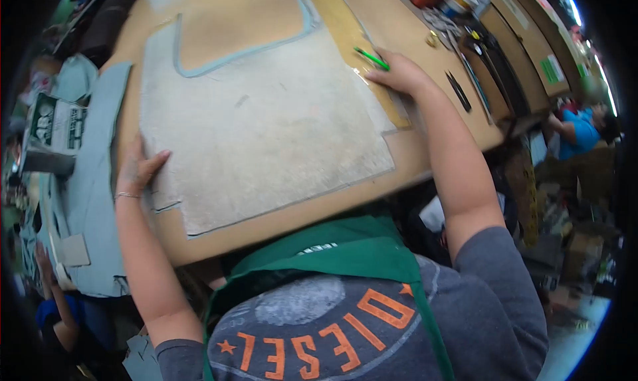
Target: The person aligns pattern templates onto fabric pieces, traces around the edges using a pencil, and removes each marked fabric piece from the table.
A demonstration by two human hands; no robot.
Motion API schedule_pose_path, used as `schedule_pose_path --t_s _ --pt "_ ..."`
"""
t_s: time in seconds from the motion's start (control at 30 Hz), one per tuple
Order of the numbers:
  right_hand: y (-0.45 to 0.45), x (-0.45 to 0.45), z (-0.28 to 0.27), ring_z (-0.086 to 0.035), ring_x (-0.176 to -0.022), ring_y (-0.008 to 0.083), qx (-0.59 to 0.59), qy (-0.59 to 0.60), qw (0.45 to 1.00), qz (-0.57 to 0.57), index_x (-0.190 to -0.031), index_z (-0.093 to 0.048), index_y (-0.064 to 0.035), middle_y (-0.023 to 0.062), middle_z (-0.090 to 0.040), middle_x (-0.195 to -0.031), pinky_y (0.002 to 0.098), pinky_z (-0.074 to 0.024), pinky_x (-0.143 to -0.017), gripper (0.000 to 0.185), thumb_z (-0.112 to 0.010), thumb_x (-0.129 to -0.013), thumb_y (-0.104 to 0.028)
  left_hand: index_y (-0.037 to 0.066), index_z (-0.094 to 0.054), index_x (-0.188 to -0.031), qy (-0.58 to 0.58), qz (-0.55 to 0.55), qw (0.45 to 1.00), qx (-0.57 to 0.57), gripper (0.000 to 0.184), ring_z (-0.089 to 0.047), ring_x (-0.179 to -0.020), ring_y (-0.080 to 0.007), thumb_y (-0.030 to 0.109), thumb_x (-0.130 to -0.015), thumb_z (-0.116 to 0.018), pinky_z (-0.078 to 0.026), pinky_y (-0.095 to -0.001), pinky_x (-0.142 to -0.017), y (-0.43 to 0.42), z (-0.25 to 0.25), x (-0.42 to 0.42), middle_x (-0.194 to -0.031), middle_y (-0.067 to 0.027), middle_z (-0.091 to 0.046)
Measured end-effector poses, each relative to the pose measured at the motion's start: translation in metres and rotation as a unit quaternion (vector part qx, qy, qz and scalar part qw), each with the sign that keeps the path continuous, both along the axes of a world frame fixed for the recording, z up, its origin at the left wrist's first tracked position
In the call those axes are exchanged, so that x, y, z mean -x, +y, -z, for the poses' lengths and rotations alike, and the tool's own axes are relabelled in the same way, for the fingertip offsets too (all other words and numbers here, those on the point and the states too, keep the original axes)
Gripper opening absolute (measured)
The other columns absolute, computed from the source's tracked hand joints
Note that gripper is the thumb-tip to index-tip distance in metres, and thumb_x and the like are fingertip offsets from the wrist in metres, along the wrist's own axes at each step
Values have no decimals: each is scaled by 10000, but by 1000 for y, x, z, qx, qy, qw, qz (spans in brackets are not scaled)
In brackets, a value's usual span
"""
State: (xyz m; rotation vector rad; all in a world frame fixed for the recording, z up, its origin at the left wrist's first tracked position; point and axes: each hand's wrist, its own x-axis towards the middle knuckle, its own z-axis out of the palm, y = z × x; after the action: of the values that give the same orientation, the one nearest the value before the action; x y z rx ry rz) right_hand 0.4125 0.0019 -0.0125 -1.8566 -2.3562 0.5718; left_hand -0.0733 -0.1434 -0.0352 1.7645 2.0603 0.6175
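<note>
A large pale pattern piece with a U-shaped cutout at its far side lies on the tan work board. Blue-grey material edges the cutout. My left hand rests on the piece's left edge, thumb apart from the fingers, holding nothing. At the right edge, my right hand holds a green pen between its fingers, beside a yellow strip that runs along the piece.
Black tweezers and other tools lie to the right, near cardboard boxes. Blue-grey fabric and a printed box are at the left. Other people show at the right and lower left.
</note>
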Motion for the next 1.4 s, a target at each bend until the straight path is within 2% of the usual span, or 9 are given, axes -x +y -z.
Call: schedule_pose_path --t_s 0.03,0.07,0.13,0.17,0.27,0.37,0.47,0.57,1.4 --pt "0 1 -2 -489 -1057 310 -1 -4 1000 2 -1226 -393 2 211 -508 -1130 342 -373 -891 694 -657 -698 -361 -89 -371 -1184 -31 30 999 -17 799 -442 -1069 -324 283 -588 -752 -331 -356 -931 2 -1 0 -1122 -244 -471" --pt "-2 2 -3 -487 -1060 312 -1 -8 1000 2 -1227 -391 4 213 -508 -1130 342 -371 -895 694 -659 -696 -354 -75 -382 -1176 36 13 999 -14 792 -454 -1047 -337 291 -579 -752 -341 -366 -921 3 6 7 -1084 -241 -496" --pt "-1 -1 4 -508 -1014 327 -33 11 999 -5 -1201 -413 -7 221 -531 -1077 368 -395 -861 690 -664 -677 -379 -56 -386 -1171 -17 25 1000 0 795 -444 -1042 -361 310 -570 -755 -352 -381 -904 2 -1 1 -1093 -257 -473" --pt "0 -1 5 -507 -1015 328 -31 15 999 -10 -1201 -412 -6 221 -530 -1078 368 -395 -862 691 -664 -676 -379 -59 -367 -1193 15 -9 999 48 841 -428 -1060 -363 332 -560 -758 -345 -372 -914 2 -5 -2 -1106 -262 -453" --pt "3 0 5 -505 -1017 329 -24 16 1000 -7 -1207 -405 -5 222 -526 -1083 368 -393 -865 698 -664 -678 -378 -52 -292 -1260 22 -40 997 60 970 -404 -1088 -356 393 -538 -762 -327 -351 -935 -2 -15 -12 -1130 -260 -418" --pt "1 -3 6 -504 -1018 327 -20 10 1000 -2 -1223 -388 -4 221 -520 -1091 364 -391 -867 714 -662 -681 -379 -51 -282 -1265 20 -52 996 69 989 -400 -1095 -350 407 -532 -762 -324 -347 -936 -3 -21 -17 -1138 -254 -414" --pt "3 -4 9 -503 -1020 325 -22 10 1000 -2 -1237 -372 -4 222 -515 -1098 359 -390 -870 731 -661 -683 -382 -54 -290 -1267 30 -56 996 66 954 -394 -1117 -341 388 -549 -736 -295 -353 -960 -4 -22 -19 -1169 -256 -416" --pt "4 -4 9 -502 -1023 322 -18 6 1000 0 -1243 -365 -4 223 -513 -1100 356 -389 -871 738 -659 -683 -385 -49 -278 -1268 30 -48 997 61 987 -398 -1098 -345 406 -535 -759 -322 -346 -936 -3 -19 -16 -1140 -249 -414" --pt "1 -2 6 -494 -1035 320 -15 6 1000 5 -1233 -376 6 225 -504 -1113 355 -383 -879 731 -652 -684 -390 -58 -267 -1269 20 -44 996 74 1005 -382 -1115 -360 444 -538 -742 -306 -357 -953 -2 -16 -11 -1158 -263 -393"
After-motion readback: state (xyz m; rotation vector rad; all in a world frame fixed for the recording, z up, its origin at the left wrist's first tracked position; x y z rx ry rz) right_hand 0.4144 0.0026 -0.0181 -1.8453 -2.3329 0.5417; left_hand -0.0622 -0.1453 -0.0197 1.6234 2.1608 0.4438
